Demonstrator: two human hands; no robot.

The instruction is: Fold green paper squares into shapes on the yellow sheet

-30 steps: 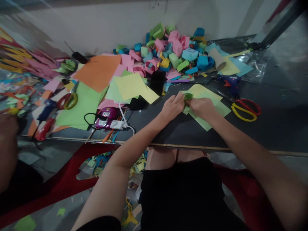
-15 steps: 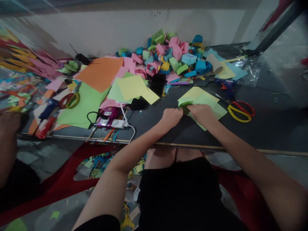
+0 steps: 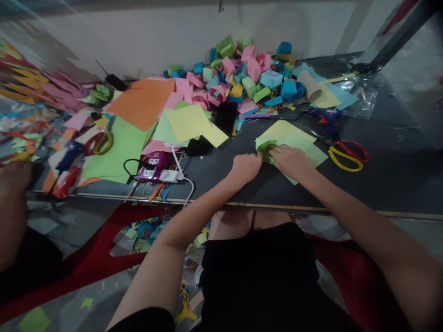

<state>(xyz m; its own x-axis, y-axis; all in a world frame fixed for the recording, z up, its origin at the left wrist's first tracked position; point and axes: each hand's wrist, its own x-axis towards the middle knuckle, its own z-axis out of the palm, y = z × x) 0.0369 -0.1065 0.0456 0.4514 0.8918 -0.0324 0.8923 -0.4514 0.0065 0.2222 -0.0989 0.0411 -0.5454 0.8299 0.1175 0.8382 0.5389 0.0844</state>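
Note:
A small piece of green paper (image 3: pixel 269 145) curls up between my two hands. My left hand (image 3: pixel 246 167) is closed, its fingertips pinching the paper's left lower edge. With bent fingers, my right hand (image 3: pixel 290 161) grips the same piece from the right; its fingertips are partly hidden. Beneath them lie pale yellow (image 3: pixel 284 129) and light green sheets (image 3: pixel 311 154), stacked at an angle on the dark table. To the right of my right hand rest scissors (image 3: pixel 348 157) with red and yellow handles.
A heap of folded paper pieces (image 3: pixel 251 71) lies along the wall. Left are coloured sheets (image 3: pixel 143 103), a purple power socket (image 3: pixel 157 163) with cords, and more scissors (image 3: pixel 103 143). A blue glue gun (image 3: pixel 328 121) lies right. Another person's hand (image 3: pixel 15 177) is far left.
The view has shifted slightly. Both hands stay at the green paper, with the right hand's fingers moved a little along it.

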